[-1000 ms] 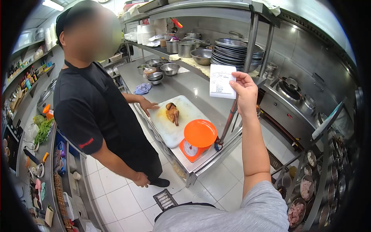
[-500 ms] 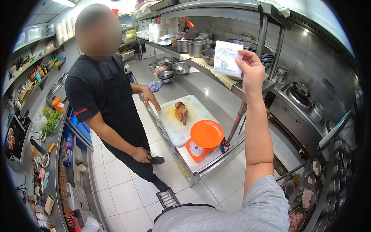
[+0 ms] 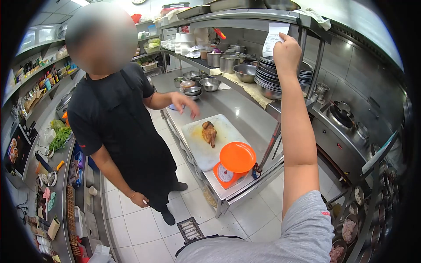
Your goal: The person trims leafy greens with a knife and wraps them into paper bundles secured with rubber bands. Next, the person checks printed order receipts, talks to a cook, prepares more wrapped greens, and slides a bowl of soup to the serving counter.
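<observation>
My grey sleeve [image 3: 307,219] is nearest, and beyond it my right hand [image 3: 287,52] is raised high, thumb and fingers pinching a white paper slip [image 3: 272,38] by its right edge. Its print is too faint to read. My left hand is out of sight, so I can't tell what its fingers do. As I judge it, the slip is fully lifted and held out; releasing or setting it down isn't done. Below, an orange scale [image 3: 225,173] with a round pan [image 3: 238,156] stands by the cutting board [image 3: 197,153]. A browned poultry piece [image 3: 209,133] lies on the board, off the pan. A co-worker's open hand [image 3: 186,104] hovers near the board's far corner. Farther back stand metal bowls [image 3: 210,84].
</observation>
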Demonstrator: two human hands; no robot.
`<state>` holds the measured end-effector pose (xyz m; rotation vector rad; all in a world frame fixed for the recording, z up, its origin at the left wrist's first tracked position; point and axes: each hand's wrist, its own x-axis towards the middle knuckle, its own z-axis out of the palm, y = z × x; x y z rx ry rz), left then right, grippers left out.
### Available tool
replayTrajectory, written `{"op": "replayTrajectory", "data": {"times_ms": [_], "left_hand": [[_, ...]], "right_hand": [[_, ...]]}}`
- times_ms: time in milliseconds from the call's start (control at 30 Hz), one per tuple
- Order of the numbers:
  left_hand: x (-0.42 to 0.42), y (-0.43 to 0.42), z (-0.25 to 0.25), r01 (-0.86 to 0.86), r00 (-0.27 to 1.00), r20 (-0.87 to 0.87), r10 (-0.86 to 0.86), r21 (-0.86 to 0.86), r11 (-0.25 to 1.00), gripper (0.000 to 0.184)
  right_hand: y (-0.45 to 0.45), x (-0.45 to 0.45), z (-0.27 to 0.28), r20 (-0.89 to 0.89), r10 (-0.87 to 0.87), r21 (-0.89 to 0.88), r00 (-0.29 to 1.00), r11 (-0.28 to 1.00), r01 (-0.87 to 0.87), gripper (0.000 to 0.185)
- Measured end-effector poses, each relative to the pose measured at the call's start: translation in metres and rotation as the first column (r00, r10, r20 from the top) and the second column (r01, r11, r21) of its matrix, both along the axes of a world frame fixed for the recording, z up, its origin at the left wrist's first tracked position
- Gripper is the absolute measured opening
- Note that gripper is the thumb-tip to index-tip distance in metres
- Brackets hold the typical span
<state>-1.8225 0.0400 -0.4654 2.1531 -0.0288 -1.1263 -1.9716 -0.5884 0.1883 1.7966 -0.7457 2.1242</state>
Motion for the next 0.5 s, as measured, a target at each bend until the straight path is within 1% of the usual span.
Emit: {"op": "replayTrajectory", "data": {"times_ms": [67,167,233,267,333,367,400,433,467,500], "left_hand": [[0.001,0.002,0.000,-0.001,1.000,0.001,0.001,-0.002,1.000,0.027],[-0.001,0.007,0.000,-0.004,1.000,-0.004,0.004,-0.003,1.000,0.026],[0.001,0.011,-0.001,-0.004,1.000,-0.003,0.004,-0.005,1.000,0.026],[0.002,0.012,-0.002,-0.006,1.000,-0.004,0.006,-0.008,1.000,0.026],[0.003,0.016,-0.002,-0.015,1.000,-0.006,0.015,-0.014,1.000,0.025],[0.004,0.017,-0.002,-0.022,1.000,-0.010,0.021,-0.018,1.000,0.025],[0.007,0.020,-0.003,-0.023,1.000,-0.012,0.023,-0.019,1.000,0.025],[0.009,0.024,-0.003,-0.027,1.000,-0.008,0.027,-0.018,0.999,0.025],[0.012,0.028,-0.002,-0.027,1.000,-0.007,0.027,-0.017,0.999,0.025],[0.016,0.033,-0.002,-0.025,1.000,-0.009,0.025,-0.014,1.000,0.025]], "right_hand": [[-0.008,0.005,0.011,0.008,-0.074,0.005,0.997,0.997,0.074,0.033],[-0.020,0.012,0.029,0.047,-0.060,-0.012,0.997,0.998,0.061,0.034],[-0.010,0.018,0.030,0.071,-0.043,-0.026,0.997,0.999,0.045,0.034],[-0.003,0.020,0.023,0.101,-0.142,-0.080,0.985,0.985,0.150,0.032],[0.033,0.029,0.005,0.178,-0.324,-0.179,0.929,0.918,0.354,0.032],[0.059,0.037,-0.009,0.161,-0.108,-0.193,0.981,0.971,0.139,0.031],[0.092,0.048,-0.029,0.141,0.111,-0.200,0.984,0.976,-0.081,0.030],[0.125,0.062,-0.053,0.048,0.316,-0.202,0.947,0.932,-0.301,0.030],[0.161,0.078,-0.078,-0.039,0.504,-0.183,0.863,0.845,-0.502,0.032],[0.201,0.095,-0.104,-0.110,0.626,-0.162,0.772,0.755,-0.636,0.031]]}}
